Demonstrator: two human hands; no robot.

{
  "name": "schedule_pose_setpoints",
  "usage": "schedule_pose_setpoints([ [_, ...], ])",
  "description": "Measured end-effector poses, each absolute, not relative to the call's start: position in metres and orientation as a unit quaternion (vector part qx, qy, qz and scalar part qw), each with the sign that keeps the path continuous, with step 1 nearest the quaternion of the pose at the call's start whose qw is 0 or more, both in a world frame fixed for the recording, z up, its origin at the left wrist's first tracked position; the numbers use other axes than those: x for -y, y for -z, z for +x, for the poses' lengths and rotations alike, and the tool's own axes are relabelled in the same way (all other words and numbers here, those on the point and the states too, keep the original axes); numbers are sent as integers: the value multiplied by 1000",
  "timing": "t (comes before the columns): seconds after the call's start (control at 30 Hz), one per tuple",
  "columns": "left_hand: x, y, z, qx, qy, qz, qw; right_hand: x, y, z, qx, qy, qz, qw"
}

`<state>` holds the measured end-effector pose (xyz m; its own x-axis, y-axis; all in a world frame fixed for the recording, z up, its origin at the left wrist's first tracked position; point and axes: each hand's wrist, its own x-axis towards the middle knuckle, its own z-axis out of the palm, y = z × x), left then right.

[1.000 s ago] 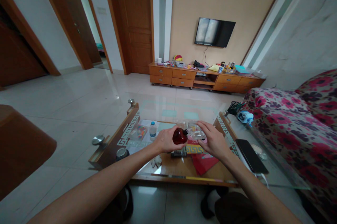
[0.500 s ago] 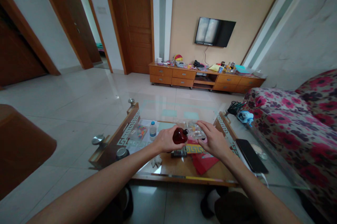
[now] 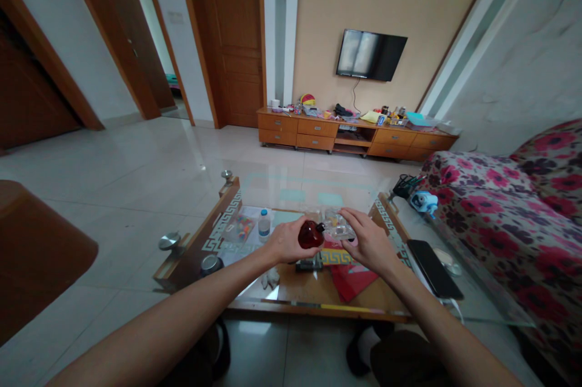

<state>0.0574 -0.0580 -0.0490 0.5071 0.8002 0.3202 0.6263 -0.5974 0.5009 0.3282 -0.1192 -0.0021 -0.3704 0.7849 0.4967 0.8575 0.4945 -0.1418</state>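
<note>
My left hand (image 3: 287,240) is closed around a dark red bottle (image 3: 310,235) with a black neck. The bottle lies tipped over, its neck pointing right at a clear glass container (image 3: 337,226). My right hand (image 3: 369,240) grips that container from its right side, thumb below and fingers above. The neck and the container's left end meet or nearly meet; I cannot tell whether they touch. Both things are held above the glass coffee table (image 3: 313,190). Whether any liquid runs between them is too small to see.
On the table are a small water bottle (image 3: 264,226) with a blue cap, a bag of colourful pieces (image 3: 243,228), a round dark container (image 3: 211,264) and a phone (image 3: 435,269) with a white cable. A red packet (image 3: 352,281) shows beneath the glass. A flowered sofa (image 3: 495,217) stands right.
</note>
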Motion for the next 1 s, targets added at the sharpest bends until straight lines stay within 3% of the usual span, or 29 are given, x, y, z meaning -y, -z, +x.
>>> schedule_pose_setpoints([
  [1.0,59,48,58,-426,-261,852,158,120,-1,328,828,63,-498,248],
])
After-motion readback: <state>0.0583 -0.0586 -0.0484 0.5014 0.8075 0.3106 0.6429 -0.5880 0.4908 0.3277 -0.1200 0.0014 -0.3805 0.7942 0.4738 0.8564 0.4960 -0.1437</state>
